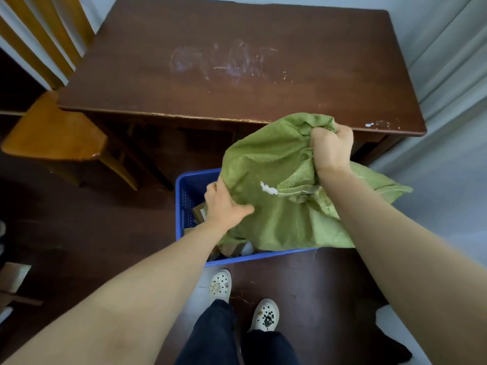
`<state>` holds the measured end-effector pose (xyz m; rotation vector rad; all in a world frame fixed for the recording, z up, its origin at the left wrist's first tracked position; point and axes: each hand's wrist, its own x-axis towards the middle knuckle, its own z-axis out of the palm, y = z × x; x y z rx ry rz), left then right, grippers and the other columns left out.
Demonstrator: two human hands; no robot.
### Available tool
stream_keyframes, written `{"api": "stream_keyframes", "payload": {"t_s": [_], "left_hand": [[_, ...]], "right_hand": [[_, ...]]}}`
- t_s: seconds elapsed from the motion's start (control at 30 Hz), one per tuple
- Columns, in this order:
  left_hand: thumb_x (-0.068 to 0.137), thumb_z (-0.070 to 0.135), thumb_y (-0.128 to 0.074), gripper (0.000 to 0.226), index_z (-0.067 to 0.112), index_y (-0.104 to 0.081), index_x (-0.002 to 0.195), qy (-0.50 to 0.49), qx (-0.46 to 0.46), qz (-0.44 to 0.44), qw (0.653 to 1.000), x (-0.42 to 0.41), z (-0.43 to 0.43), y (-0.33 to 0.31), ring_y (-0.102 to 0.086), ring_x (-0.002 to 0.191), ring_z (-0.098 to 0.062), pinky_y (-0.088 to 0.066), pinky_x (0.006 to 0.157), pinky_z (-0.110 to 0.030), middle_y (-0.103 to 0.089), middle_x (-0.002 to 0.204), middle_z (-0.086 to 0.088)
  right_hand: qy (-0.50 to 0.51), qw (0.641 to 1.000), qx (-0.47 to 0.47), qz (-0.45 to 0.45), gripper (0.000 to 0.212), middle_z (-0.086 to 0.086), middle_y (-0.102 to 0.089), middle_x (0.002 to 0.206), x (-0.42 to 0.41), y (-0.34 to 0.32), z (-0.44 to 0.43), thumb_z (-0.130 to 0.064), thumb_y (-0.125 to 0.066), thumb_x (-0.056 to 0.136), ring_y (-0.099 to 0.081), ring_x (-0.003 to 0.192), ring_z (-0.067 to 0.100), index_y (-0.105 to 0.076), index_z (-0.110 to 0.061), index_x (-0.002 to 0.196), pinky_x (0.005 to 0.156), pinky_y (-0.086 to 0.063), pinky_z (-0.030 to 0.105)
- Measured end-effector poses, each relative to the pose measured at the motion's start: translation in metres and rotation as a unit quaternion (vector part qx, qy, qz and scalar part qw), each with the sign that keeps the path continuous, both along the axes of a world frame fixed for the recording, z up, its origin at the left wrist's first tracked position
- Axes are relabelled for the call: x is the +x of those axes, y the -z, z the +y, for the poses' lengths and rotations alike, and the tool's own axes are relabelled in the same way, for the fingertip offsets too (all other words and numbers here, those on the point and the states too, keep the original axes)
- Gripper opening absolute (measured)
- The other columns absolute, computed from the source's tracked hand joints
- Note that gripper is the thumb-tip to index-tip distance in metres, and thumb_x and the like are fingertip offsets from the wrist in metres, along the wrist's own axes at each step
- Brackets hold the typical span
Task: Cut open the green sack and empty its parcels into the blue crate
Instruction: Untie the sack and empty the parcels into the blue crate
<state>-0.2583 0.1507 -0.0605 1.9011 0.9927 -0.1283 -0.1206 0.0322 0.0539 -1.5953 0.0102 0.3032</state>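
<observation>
Sack droops over crate; right hand fists its top at one o'clock, left hand clutches its nine-o'clock edge.

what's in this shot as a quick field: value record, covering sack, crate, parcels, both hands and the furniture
sack: green sack, limp and bunched, held up over the crate
crate: blue crate, on the floor in front of the table
parcels: brown parcels lie in the crate, mostly hidden by the sack
left hand: left hand grips the sack's left side
right hand: right hand is a fist bunched round the sack's raised end
table: dark wooden table with a scuffed top
chair: wooden chair at the table's left corner
</observation>
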Motion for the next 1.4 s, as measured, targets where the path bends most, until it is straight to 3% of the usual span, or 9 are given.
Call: {"api": "stream_keyframes", "payload": {"t_s": [0.13, 0.3, 0.5, 0.6, 0.73, 0.83, 0.97, 1.2, 1.4], "left_hand": [[0.049, 0.047, -0.088, 0.147, 0.035, 0.022, 0.145, 0.118, 0.056, -0.051, 0.99, 0.01, -0.022, -0.007, 0.009, 0.147, -0.023, -0.005, 0.118, -0.046, 0.014, 0.158, -0.002], [0.078, 0.03, -0.07, 0.064, 0.023, -0.044, 0.135, 0.112, 0.071, -0.093, 0.987, 0.033, -0.029, -0.005, -0.053, 0.121, -0.026, -0.045, 0.1, -0.04, -0.057, 0.128, -0.008], [0.093, 0.019, -0.054, 0.026, -0.005, -0.066, 0.095, -0.005, 0.048, -0.144, 0.988, 0.036, -0.022, -0.012, -0.064, 0.089, -0.031, -0.043, 0.072, -0.032, -0.068, 0.092, -0.022], [0.094, 0.028, -0.053, 0.034, 0.006, -0.055, 0.068, -0.046, -0.001, -0.144, 0.988, 0.046, -0.013, -0.01, -0.051, 0.06, -0.021, -0.041, 0.065, -0.033, -0.053, 0.061, -0.008], [0.093, 0.035, -0.052, 0.049, 0.015, -0.035, 0.053, -0.07, -0.016, -0.141, 0.987, 0.054, -0.009, -0.011, -0.038, 0.052, -0.015, -0.035, 0.063, -0.032, -0.036, 0.052, -0.001], [0.093, 0.04, -0.051, 0.05, 0.015, -0.035, 0.052, -0.087, -0.034, -0.127, 0.988, 0.054, -0.004, -0.01, -0.037, 0.052, -0.014, -0.035, 0.064, -0.033, -0.037, 0.053, 0.0], [0.093, 0.043, -0.048, 0.046, 0.015, -0.045, 0.057, -0.12, -0.075, -0.108, 0.984, 0.053, -0.006, -0.01, -0.045, 0.06, -0.016, -0.039, 0.069, -0.032, -0.046, 0.058, 0.001], [0.093, 0.045, -0.046, 0.044, 0.014, -0.053, 0.063, -0.142, -0.112, -0.085, 0.98, 0.052, -0.008, -0.017, -0.055, 0.077, -0.025, -0.044, 0.074, -0.035, -0.055, 0.066, -0.003], [0.086, 0.05, -0.055, 0.051, 0.0, -0.067, 0.084, -0.172, -0.126, -0.134, 0.968, 0.066, 0.011, -0.047, -0.066, 0.097, -0.039, -0.053, 0.089, -0.051, -0.07, 0.096, -0.021]], "right_hand": [[-0.108, 0.994, -0.009, 0.017, 0.048, -0.018, -0.025, 0.034, -0.009, -0.001, 0.008, 0.01, -0.039, 0.062, -0.021, 0.031, 0.002, -0.024, -0.025, 0.032, 0.04, -0.02, 0.01], [-0.128, 0.99, 0.025, 0.053, 0.051, -0.012, -0.024, 0.039, -0.013, -0.002, 0.016, 0.015, -0.035, 0.058, -0.018, 0.032, 0.005, -0.022, -0.027, 0.031, 0.038, -0.019, 0.013], [-0.135, 0.986, -0.084, 0.049, 0.009, 0.002, -0.065, 0.075, 0.022, 0.003, -0.022, -0.012, -0.069, 0.071, -0.064, 0.067, 0.019, -0.062, -0.016, 0.074, 0.067, -0.053, 0.033], [-0.144, 0.981, -0.092, 0.088, 0.04, 0.002, -0.064, 0.116, 0.037, 0.006, -0.053, -0.034, -0.061, 0.084, -0.064, 0.103, 0.018, -0.061, -0.016, 0.119, 0.084, -0.051, 0.033], [-0.201, 0.968, -0.11, 0.106, 0.06, 0.003, -0.043, 0.142, 0.033, 0.036, -0.108, -0.006, -0.046, 0.088, -0.045, 0.129, 0.025, -0.034, -0.024, 0.144, 0.098, -0.045, 0.037], [-0.345, 0.898, -0.244, 0.12, 0.104, -0.011, -0.018, 0.151, 0.014, 0.061, -0.13, 0.003, -0.062, 0.078, -0.021, 0.141, 0.012, 0.002, -0.04, 0.148, 0.112, -0.026, 0.034], [-0.359, 0.794, -0.488, 0.044, 0.149, -0.007, 0.022, 0.157, -0.01, 0.092, -0.119, -0.034, -0.088, 0.05, 0.013, 0.146, 0.018, 0.029, -0.03, 0.143, 0.115, -0.004, 0.056], [-0.257, 0.82, -0.51, -0.019, 0.029, 0.017, -0.063, 0.116, -0.027, 0.113, -0.08, -0.016, -0.053, 0.087, -0.058, 0.11, 0.035, -0.059, -0.004, 0.113, 0.089, -0.047, 0.041], [-0.129, 0.933, -0.333, -0.04, 0.023, 0.017, -0.067, 0.111, -0.018, 0.076, -0.06, -0.009, -0.047, 0.089, -0.059, 0.106, 0.035, -0.062, -0.004, 0.105, 0.086, -0.048, 0.04]]}}
